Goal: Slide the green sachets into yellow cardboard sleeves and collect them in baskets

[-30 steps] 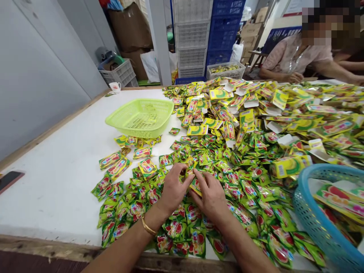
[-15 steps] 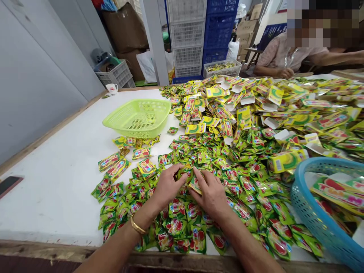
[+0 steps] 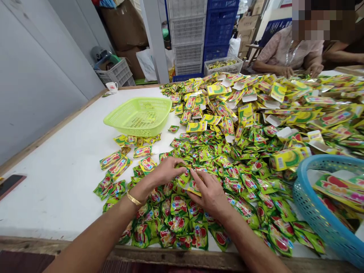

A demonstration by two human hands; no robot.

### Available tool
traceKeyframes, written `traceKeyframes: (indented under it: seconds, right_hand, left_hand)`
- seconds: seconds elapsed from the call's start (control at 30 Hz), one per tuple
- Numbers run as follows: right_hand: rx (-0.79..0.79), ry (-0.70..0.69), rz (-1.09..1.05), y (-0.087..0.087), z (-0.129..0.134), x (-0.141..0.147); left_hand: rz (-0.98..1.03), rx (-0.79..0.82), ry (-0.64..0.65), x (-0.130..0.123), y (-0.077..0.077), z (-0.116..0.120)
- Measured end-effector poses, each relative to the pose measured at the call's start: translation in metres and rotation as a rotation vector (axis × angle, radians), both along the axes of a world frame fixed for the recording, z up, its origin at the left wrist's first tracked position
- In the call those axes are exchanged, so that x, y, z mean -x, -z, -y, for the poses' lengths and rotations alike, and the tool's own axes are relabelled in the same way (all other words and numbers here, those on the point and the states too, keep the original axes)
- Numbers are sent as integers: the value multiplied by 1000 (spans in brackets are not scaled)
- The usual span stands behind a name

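Observation:
Over a heap of green candy packets [image 3: 178, 223], my two hands are close together. My right hand [image 3: 209, 189] is wrapped round a small yellow-green box [image 3: 194, 187], mostly covered by its fingers. My left hand [image 3: 167, 171], with a gold bangle at the wrist, pinches a green packet [image 3: 184, 176] at the box's left end. Several filled flat boxes [image 3: 119, 167] lie to the left of the heap. Behind them stands a light green basket [image 3: 139, 131], with a few packets in front of it.
A blue basket [image 3: 315, 201] holding boxes stands at the right edge. Yellow boxes [image 3: 246, 115] are piled at the back right. A phone [image 3: 11, 184] and a cup [image 3: 112, 87] are on the left. A person [image 3: 284, 57] sits across the table.
My left hand has shifted slightly up, its forearm swinging left and flatter. The green packet between my hands shows more. The person across has brought a second hand in to the table edge.

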State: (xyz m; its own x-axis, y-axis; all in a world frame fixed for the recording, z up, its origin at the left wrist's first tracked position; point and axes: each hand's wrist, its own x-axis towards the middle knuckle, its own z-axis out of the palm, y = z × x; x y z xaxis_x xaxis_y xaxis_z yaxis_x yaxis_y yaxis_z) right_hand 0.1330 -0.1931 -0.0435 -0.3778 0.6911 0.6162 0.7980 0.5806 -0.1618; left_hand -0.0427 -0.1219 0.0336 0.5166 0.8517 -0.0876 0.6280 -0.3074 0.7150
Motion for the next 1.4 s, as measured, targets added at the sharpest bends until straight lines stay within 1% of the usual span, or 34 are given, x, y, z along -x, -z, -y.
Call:
traceKeyframes:
  seconds: [0.07,0.17,0.2,0.27,0.33,0.43,0.5,0.63,0.67,0.7,0.73,0.8,0.87,0.93,1.07,1.2,1.3,1.4]
  right_hand:
    - [13,16,-67,2,-1,2]
    - [46,60,-151,6,-1,3]
    - [55,70,-161,7,-2,3]
    - [60,90,-160,8,-2,2]
    - [50,110,-144,7,-2,2]
    - [24,123,-105,5,-2,0]
    - [10,119,-74,3,-2,-1]
    - [-15,112,9,-2,0,-3]
    - [-19,110,30,-3,0,-4]
    - [-23,109,49,-4,0,-4]
    - [-30,110,63,-5,1,-4]
    - [-44,111,82,-5,1,-4]
    - [-60,107,89,-5,1,-3]
    - [-73,89,92,-5,1,-2]
    - [-79,75,92,-5,1,-2]
    - [-97,65,113,-4,2,-2]
    - [-117,37,144,-3,3,-1]
    - [-122,15,153,-2,4,1]
  left_hand:
    - [8,-107,-29,-4,0,1]
    - [21,-306,-191,-14,7,12]
    - [27,-345,-240,-18,10,16]
    - [49,-365,-273,-23,17,25]
    - [90,-353,-260,-25,20,31]
    - [128,-289,-213,-20,17,31]
    - [116,-192,-162,-13,12,25]
    - [83,102,-25,-4,3,15]
    - [78,148,-6,-4,2,13]
    - [71,162,2,-5,2,13]
    - [66,143,-7,-6,2,14]
    - [64,52,-44,-10,3,17]
    - [64,-14,-47,-12,4,19]
    - [52,-3,-1,-13,5,19]
    - [25,97,111,-10,4,14]
    - [-106,3,104,-13,0,13]
    - [-188,-30,128,-18,0,15]
    - [-200,-53,120,-19,1,15]
